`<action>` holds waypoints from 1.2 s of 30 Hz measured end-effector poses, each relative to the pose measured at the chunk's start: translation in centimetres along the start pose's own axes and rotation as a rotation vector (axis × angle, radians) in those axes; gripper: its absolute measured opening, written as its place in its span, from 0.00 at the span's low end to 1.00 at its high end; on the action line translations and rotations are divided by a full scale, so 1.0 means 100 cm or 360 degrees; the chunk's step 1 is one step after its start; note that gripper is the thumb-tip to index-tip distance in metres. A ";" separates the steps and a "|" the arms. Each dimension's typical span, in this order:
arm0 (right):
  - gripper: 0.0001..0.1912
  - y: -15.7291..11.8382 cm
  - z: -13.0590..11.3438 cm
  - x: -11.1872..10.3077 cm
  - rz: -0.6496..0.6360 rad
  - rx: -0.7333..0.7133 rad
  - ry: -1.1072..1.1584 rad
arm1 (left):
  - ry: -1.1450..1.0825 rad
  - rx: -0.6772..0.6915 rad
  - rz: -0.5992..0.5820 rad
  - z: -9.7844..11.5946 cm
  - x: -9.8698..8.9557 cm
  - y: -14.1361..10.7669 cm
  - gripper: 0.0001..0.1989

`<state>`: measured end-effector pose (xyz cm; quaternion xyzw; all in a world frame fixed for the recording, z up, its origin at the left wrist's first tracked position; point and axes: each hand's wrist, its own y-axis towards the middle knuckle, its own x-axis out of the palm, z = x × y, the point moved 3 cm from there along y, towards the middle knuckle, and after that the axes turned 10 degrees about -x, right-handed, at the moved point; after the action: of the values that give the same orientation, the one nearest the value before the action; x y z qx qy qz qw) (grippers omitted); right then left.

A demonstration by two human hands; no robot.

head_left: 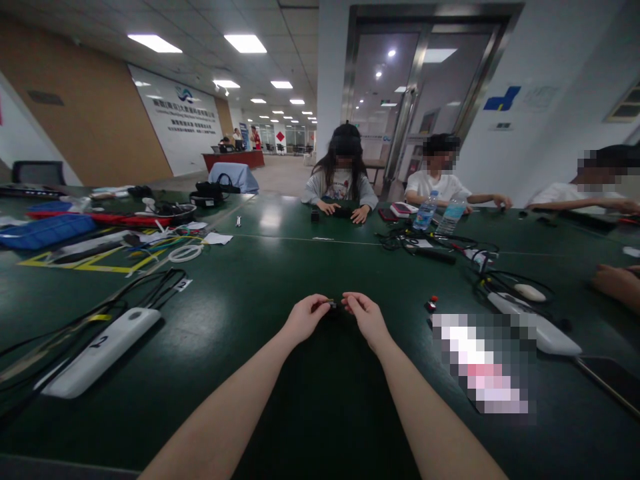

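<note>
Head view: two bare hands meet over a green table (pixel 200 320), seen here from the wearer's side.
Small dark piece (pixel 333 304): between the hands, at the left fingertips; its details are too small to make out.
Left hand (pixel 307 319): thumb and forefinger nearly closed, apparently pinching the piece.
Right hand (pixel 366 319): just beside the piece, fingers curled and thumb close to them; whether anything is held, I cannot tell.
Step in hand: judged to be close fingertip handling of the piece.
Next move: would call for a steady left pinch and a small, light approach by the right fingertips.
Red-and-black item (pixel 431 305): on the table, beyond the right hand's outer side.
White device (pixel 120 343): marked 2, left of the arms, cables beside it.
</note>
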<state>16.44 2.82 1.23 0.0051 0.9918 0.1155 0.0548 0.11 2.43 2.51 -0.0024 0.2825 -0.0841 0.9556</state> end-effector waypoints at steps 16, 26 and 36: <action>0.12 0.000 0.003 -0.009 0.0046 0.0072 0.0167 | 0.0083 -0.0041 -0.0066 -0.017 -0.020 0.006 0.15; 0.13 0.003 0.006 -0.009 0.0036 0.0097 0.0233 | 0.0556 -0.0661 0.0663 -0.094 -0.174 -0.031 0.18; 0.11 0.000 0.001 -0.010 0.0061 0.0115 0.0234 | 0.0459 -0.0720 0.1024 -0.125 -0.203 -0.066 0.19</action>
<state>17.48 2.79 1.27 0.0177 0.9964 0.0808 -0.0207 -24.46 -0.21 3.25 -0.1121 0.4111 0.2834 0.8591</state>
